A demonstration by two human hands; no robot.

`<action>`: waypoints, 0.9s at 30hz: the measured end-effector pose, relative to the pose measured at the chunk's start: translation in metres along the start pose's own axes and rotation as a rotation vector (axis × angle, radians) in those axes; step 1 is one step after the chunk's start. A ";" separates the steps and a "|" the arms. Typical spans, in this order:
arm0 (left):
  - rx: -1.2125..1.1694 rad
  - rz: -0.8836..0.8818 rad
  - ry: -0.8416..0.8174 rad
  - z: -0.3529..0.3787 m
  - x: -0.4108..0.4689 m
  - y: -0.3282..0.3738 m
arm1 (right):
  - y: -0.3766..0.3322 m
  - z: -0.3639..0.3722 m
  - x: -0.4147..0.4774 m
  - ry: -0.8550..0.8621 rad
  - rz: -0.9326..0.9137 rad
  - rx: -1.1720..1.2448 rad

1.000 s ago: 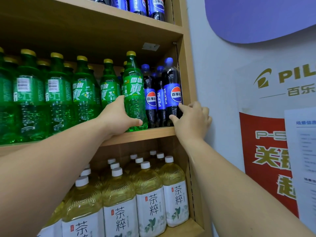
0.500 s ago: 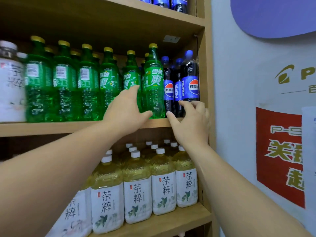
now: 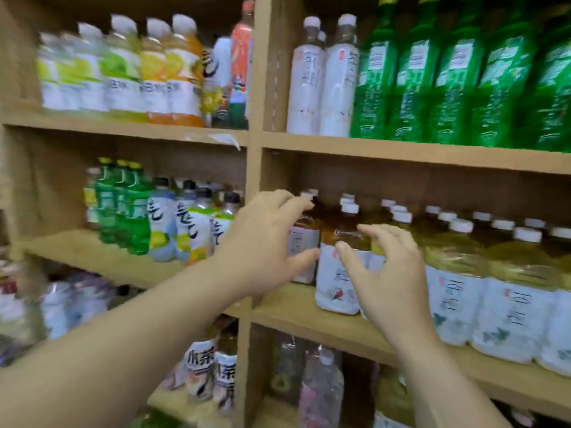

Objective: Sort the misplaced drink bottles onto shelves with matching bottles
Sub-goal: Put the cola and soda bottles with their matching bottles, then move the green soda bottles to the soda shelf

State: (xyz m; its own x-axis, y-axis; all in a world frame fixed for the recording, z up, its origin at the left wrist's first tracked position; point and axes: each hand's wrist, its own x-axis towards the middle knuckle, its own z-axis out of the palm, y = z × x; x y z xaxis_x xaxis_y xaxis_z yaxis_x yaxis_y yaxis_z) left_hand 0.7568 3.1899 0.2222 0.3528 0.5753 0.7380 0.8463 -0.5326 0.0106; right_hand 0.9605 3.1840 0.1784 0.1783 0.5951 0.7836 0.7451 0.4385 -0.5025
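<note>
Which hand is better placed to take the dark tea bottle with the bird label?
Probably right. The right hand is spread directly before the dark tea bottle; the left hand fronts its neighbour.

Peeling white tag [image 3: 225,139] just left of the wooden upright divider [image 3: 255,168].

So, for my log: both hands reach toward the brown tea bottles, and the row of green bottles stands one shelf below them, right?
No. The head view shows the green bottles one shelf above the brown tea bottles. Left hand and right hand do reach toward those.
</note>
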 end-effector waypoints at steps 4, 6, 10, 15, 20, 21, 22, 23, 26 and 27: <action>0.006 -0.113 -0.091 -0.012 -0.056 -0.082 | -0.046 0.074 -0.018 -0.123 -0.054 0.024; 0.026 -0.170 -0.124 -0.019 -0.082 -0.126 | -0.072 0.108 -0.027 -0.154 -0.093 -0.010; 0.087 -0.254 -0.188 -0.035 -0.121 -0.218 | -0.125 0.176 -0.041 -0.214 -0.128 -0.091; 0.104 -0.306 -0.240 -0.056 -0.160 -0.317 | -0.188 0.259 -0.052 -0.285 -0.103 -0.152; 0.078 -0.361 -0.283 -0.067 -0.186 -0.391 | -0.232 0.328 -0.061 -0.347 -0.034 -0.119; 0.068 -0.367 -0.283 -0.068 -0.189 -0.403 | -0.238 0.340 -0.062 -0.359 -0.026 -0.126; 0.058 -0.373 -0.279 -0.069 -0.192 -0.415 | -0.244 0.352 -0.062 -0.369 -0.022 -0.138; 0.054 -0.378 -0.276 -0.068 -0.194 -0.426 | -0.248 0.364 -0.062 -0.375 -0.020 -0.149; 0.052 -0.393 -0.262 -0.062 -0.196 -0.456 | -0.258 0.400 -0.057 -0.393 0.004 -0.142; 0.047 -0.401 -0.257 -0.059 -0.195 -0.465 | -0.259 0.411 -0.055 -0.397 0.010 -0.137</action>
State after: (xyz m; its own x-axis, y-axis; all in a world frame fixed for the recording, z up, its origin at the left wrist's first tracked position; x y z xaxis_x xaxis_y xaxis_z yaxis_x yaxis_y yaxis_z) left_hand 0.2710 3.2882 0.1131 0.0766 0.8679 0.4907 0.9509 -0.2115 0.2257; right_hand 0.4937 3.3145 0.1151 -0.0555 0.8241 0.5638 0.8280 0.3536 -0.4352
